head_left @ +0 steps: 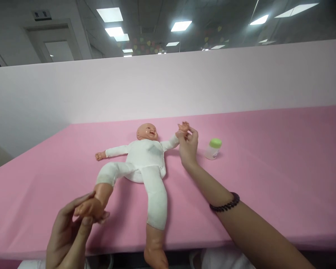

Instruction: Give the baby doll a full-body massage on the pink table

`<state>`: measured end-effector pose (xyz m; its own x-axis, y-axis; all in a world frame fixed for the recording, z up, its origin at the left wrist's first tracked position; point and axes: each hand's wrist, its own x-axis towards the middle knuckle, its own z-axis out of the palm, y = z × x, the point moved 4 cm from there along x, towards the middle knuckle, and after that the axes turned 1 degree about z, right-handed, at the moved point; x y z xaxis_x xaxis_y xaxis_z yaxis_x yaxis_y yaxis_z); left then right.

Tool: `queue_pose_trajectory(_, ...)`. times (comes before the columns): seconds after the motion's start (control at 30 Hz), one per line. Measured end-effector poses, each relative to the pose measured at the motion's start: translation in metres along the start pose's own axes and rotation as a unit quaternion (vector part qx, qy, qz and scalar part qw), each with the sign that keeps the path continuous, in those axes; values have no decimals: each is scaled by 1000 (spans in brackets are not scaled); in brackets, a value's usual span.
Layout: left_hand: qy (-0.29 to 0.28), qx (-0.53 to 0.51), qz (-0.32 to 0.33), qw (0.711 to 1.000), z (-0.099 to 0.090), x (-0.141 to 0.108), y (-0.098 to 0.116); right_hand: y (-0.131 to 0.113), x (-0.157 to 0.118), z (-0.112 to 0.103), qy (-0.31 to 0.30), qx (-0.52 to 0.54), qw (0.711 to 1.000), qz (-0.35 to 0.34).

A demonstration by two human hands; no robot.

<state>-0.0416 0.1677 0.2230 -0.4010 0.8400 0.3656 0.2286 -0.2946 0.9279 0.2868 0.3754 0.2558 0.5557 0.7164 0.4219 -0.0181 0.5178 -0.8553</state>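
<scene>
A baby doll (147,157) with a white cloth body lies on its back on the pink-covered table (254,168), head toward the far side. My left hand (70,228) is closed around the doll's foot at the left and holds that leg bent and raised. At the doll's outstretched arm on the right, my right hand (189,145) pinches the wrist. The doll's other arm lies out to the left. Its other leg stretches toward me, with the foot reaching past the table's front edge.
A small clear bottle (212,150) with a green lid stands to the right of my right hand. Behind the table runs a white partition (168,86). A dark beaded bracelet (225,203) circles my right wrist.
</scene>
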Motion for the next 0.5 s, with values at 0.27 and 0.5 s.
queue_pose_trajectory(0.27, -262, -3, 36, 964, 85, 67, 28, -18, -60, 41, -273, -311, 849, -329)
queue_pose_trajectory(0.5, -267, 12, 42, 963, 95, 70, 16, -14, -65, 43, -327, -335, 802, -371)
